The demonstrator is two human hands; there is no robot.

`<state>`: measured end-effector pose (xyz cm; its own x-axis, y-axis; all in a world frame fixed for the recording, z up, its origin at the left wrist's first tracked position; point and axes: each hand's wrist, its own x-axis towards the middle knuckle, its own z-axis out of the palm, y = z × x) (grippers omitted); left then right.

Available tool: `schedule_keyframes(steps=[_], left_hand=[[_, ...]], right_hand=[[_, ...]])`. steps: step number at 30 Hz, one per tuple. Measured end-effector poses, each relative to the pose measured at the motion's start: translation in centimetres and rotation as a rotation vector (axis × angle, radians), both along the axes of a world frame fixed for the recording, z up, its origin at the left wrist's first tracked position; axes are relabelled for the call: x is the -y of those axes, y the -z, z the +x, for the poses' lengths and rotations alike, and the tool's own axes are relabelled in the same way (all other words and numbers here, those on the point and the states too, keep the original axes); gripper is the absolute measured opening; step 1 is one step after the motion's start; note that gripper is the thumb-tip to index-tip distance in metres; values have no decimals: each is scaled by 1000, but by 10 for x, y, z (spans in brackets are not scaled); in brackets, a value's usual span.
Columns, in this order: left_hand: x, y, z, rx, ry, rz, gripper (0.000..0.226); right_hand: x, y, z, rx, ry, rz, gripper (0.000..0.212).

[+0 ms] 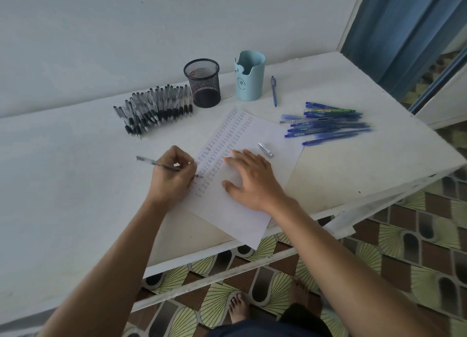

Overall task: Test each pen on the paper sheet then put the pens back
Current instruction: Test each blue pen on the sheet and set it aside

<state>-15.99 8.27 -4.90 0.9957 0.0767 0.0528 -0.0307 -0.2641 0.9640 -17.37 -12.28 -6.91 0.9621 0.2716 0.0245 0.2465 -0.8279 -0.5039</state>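
Pen in hand: a slim dark pen (161,165) lies left of frame centre, its tip down on the left part of the paper sheet (262,134) and its back end pointing toward the left of the frame.
Left hand: the left hand (171,177) has its fingers curled round the pen, gripping it near the tip; the heel of the hand rests at the sheet's left edge.
Right hand: the right hand (250,180) lies palm down on the middle of the sheet, fingers straight and spread, pressing on the paper and grasping nothing.
Paper sheet: white, set at a slant in the centre of the frame, its near corner hanging over the table's front edge; columns of small written marks run down its left half.
Silvery cap: a small silvery cap (265,149) lies on the sheet, just to the upper right of the right hand.
Black pens: a heap of black pens (154,111) lies on the table (75,172), upper left of centre, just beside the mesh cup (203,84).
Mesh cup: black wire, upright, at top centre.
Blue cup: the pale blue cup (250,76) stands upright just right of the mesh cup, a face drawn on its side.
Single blue pen: one blue pen (274,91) lies on the table just right of the blue cup.
Blue pens: a loose heap of blue pens (328,124) lies at the right of the frame, near the sheet's upper right edge.
Floor: patterned tiles (404,248) fill the bottom; a bare foot (238,307) shows at bottom centre.
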Motion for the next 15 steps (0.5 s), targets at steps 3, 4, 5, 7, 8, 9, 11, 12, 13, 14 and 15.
schedule_keyframes(steps=[3, 4, 5, 7, 8, 9, 11, 12, 13, 14, 15], left_hand=[[-3, -3, 4, -47, 56, -39, 21], [-3, -5, 5, -78, 72, -47, 21], [-3, -8, 6, -104, 86, -69, 20], [-2, -13, 8, -154, 129, -203, 11], [-2, -17, 9, -191, 159, -306, 11], [-3, -21, 9, -227, 191, -387, 15], [-4, -27, 12, -280, 226, -394, 28], [-4, -29, 13, -300, 222, -356, 33], [-2, -30, 15, -313, 209, -321, 34], [2, -30, 16, -317, 194, -297, 31], [8, -31, 17, -305, 182, -282, 25]], right_hand=[[6, -3, 5, -34, 21, 197, 52], [9, -4, 5, -10, 23, 271, 46], [12, -5, 4, 26, 32, 335, 40], [18, -11, -1, 95, 79, 441, 30], [21, -13, -2, 149, 106, 486, 27], [24, -14, -2, 231, 135, 513, 25], [32, -12, 1, 409, 232, 477, 22], [38, -11, 3, 468, 308, 411, 21], [44, -10, 6, 483, 386, 333, 21], [50, -9, 8, 453, 444, 264, 22], [55, -9, 10, 393, 472, 212, 24]])
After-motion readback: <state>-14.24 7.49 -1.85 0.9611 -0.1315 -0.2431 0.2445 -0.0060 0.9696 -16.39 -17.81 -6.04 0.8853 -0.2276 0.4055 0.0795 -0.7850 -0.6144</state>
